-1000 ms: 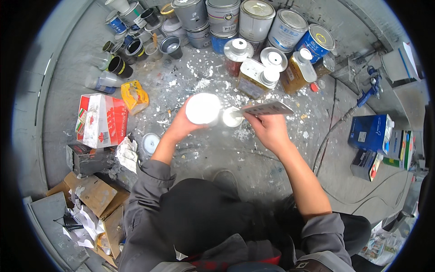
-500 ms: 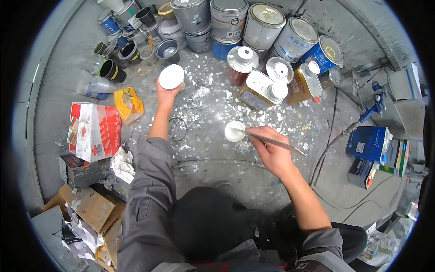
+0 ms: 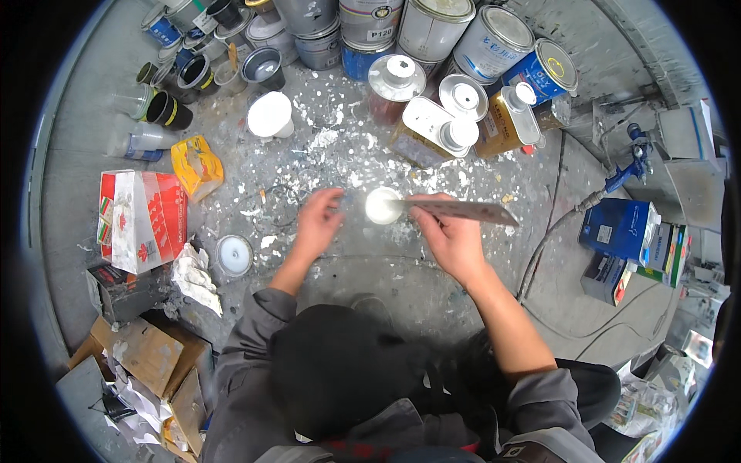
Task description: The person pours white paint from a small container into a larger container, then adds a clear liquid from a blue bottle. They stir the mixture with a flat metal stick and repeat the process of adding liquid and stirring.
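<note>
White-filled cup (image 3: 380, 208) stands on the paint-spattered surface (image 3: 417, 279) between your hands, just left of your right fingertips. Your right hand (image 3: 454, 241) is clamped on a flat strip (image 3: 475, 211), thumb and fingers pinching it; the strip's left end is at the cup's mouth, can't tell how deep, and its other end sticks out to the right past your knuckles. Your left hand (image 3: 318, 221) holds nothing, fingers loosely apart and blurred, near the cup on its left with a gap between. Beyond your left hand, slightly to its left: white-topped container (image 3: 268, 114). Left of your left hand and a bit nearer you: round lid (image 3: 234, 255), then crumpled paper (image 3: 196, 279), with a red-and-white box (image 3: 158, 220) farther left. Yellow pouch (image 3: 197, 167) lies left of and beyond that same hand. Past your right hand, on the far side: rectangular tin (image 3: 421, 139) and brown can (image 3: 505, 127). Well off to your right hand's right: blue can (image 3: 614, 228), and a blue spray gun (image 3: 637, 160) farther beyond.
</note>
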Action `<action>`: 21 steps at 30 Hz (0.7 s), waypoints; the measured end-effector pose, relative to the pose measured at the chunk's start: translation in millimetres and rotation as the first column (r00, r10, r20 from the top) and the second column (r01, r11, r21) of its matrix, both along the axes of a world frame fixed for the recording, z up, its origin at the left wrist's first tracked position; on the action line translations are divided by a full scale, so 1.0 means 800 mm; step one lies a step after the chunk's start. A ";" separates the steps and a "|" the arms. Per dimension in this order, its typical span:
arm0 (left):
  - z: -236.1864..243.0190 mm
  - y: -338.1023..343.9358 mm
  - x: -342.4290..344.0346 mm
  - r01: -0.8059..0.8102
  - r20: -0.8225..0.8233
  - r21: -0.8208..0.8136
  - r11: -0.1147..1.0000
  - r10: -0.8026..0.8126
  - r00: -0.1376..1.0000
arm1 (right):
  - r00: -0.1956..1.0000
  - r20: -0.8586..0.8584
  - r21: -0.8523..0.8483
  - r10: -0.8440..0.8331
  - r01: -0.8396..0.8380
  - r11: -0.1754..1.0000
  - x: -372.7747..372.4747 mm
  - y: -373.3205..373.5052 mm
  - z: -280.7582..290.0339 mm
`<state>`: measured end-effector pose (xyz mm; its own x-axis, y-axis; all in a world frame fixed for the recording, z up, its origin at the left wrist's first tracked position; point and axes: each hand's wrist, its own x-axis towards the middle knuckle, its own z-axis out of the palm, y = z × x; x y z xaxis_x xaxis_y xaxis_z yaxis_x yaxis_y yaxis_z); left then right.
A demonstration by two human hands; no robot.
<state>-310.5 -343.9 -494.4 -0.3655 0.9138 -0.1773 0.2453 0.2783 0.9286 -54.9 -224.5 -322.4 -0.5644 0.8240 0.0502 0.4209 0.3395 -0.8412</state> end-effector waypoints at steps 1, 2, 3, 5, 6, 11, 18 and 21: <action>0.032 0.016 0.020 0.127 -0.051 -0.038 0.991 -0.129 0.990 | 1.000 -0.010 0.021 -0.027 0.027 0.999 0.000 0.003 -0.005; 0.035 0.020 0.027 0.156 -0.174 0.018 0.988 -0.151 0.973 | 0.999 -0.028 0.043 -0.032 0.034 0.998 -0.005 0.004 -0.007; 0.034 0.031 0.033 0.200 -0.293 0.075 0.977 -0.170 0.941 | 0.998 -0.008 -0.008 -0.069 0.069 0.998 -0.007 0.007 -0.006; 0.038 0.039 0.038 0.265 -0.384 0.082 0.961 -0.215 0.898 | 0.988 0.040 -0.109 -0.152 0.156 0.982 -0.007 0.008 -0.008; 0.039 0.047 0.041 0.290 -0.358 0.044 0.956 -0.256 0.898 | 0.976 0.055 -0.205 -0.213 0.220 0.954 -0.002 0.011 -0.014; 0.025 0.056 0.052 0.350 -0.300 0.187 0.918 -0.286 0.910 | 0.978 0.088 -0.117 -0.191 0.200 0.973 0.015 0.021 0.001; 0.183 0.093 0.109 0.518 0.150 0.050 0.854 -0.520 0.841 | 0.997 -0.041 -0.109 -0.071 0.066 0.992 0.105 0.063 0.185; 0.258 0.132 0.146 0.665 0.203 0.046 0.745 -0.659 0.724 | 0.999 0.033 -0.025 -0.031 0.031 0.999 0.178 0.079 0.268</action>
